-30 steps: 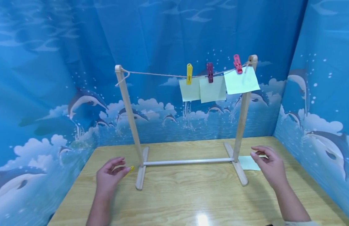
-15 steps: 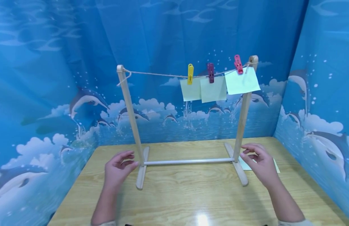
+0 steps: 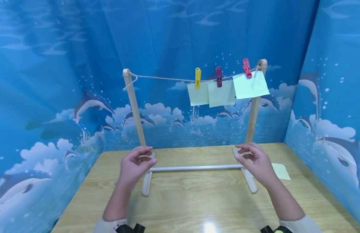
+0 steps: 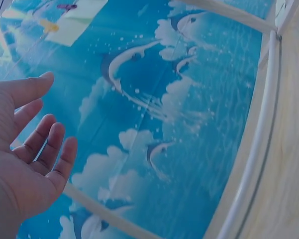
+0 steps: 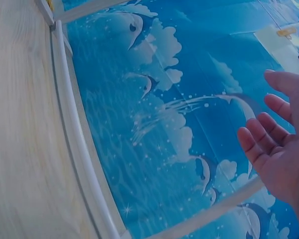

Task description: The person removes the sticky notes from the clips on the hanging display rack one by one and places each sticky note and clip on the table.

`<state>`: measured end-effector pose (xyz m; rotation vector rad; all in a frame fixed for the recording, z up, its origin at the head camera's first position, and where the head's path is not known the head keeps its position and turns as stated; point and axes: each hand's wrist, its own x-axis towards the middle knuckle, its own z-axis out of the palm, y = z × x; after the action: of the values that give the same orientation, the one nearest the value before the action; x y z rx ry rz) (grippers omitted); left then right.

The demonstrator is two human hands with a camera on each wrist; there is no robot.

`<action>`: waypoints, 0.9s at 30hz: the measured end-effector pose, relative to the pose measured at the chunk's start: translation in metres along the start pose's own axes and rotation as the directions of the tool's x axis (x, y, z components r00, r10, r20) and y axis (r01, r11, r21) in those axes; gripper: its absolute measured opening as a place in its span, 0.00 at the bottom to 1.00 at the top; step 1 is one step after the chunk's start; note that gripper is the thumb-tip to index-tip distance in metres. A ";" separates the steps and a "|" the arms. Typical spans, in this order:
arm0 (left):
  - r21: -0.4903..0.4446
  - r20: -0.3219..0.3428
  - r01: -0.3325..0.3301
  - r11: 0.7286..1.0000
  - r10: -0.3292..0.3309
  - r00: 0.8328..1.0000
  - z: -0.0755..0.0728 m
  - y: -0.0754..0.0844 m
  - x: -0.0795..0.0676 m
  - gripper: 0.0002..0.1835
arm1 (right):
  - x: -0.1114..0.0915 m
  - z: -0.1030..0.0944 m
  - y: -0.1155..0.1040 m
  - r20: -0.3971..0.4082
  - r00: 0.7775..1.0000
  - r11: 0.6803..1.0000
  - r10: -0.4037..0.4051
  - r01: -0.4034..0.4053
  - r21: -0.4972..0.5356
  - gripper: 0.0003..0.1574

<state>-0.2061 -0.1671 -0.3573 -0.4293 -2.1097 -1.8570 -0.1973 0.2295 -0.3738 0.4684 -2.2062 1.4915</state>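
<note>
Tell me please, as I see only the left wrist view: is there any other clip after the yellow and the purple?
Observer: Yes, a pink-red clip pins the rightmost sheet to the line.
Operator: Thank you. Is some paper also lying on the table?
Observer: Yes, one loose sheet lies there, to the right of the right post.
Operator: And does the right grip hold something?
Observer: No, the right wrist view shows nothing in it.

On my feed I count two hands [image 3: 136, 165], one string [image 3: 165, 78], three clothespins [image 3: 219, 76] clipped there, three hanging paper sheets [image 3: 223, 97], two posts [image 3: 134, 110].
</note>
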 end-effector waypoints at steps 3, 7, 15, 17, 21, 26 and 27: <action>0.011 0.024 -0.024 1.000 0.023 0.999 0.006 0.005 0.006 0.20 | 0.007 0.006 -0.005 0.025 1.000 1.000 0.006 -0.006 0.011 0.19; 0.014 0.054 -0.045 0.999 0.044 0.998 0.016 0.014 0.016 0.19 | 0.016 0.015 -0.009 0.058 0.998 1.000 0.014 -0.014 -0.002 0.21; 0.012 0.088 -0.073 0.997 0.071 0.994 0.030 0.040 0.037 0.17 | 0.037 0.026 -0.018 0.085 0.990 0.991 0.113 -0.119 0.066 0.34; 0.011 0.097 -0.099 0.995 0.097 0.991 0.032 0.046 0.043 0.16 | 0.043 0.029 -0.020 0.088 0.986 0.985 0.139 -0.147 0.090 0.37; 0.039 0.125 -0.152 0.988 0.146 0.981 0.037 0.058 0.056 0.17 | 0.053 0.034 -0.025 0.085 0.981 0.976 0.175 -0.185 0.119 0.40; 0.062 0.146 -0.188 0.980 0.177 0.973 0.043 0.074 0.072 0.17 | 0.067 0.041 -0.033 0.085 0.972 0.963 0.220 -0.230 0.143 0.39; 0.063 0.148 -0.193 0.979 0.182 0.972 0.044 0.078 0.076 0.17 | 0.070 0.042 -0.034 0.090 0.969 0.960 0.228 -0.240 0.144 0.39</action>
<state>-0.2447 -0.1117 -0.2612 -0.7354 -2.1378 -1.6780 -0.2464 0.1757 -0.3244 0.3218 -2.2775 1.8041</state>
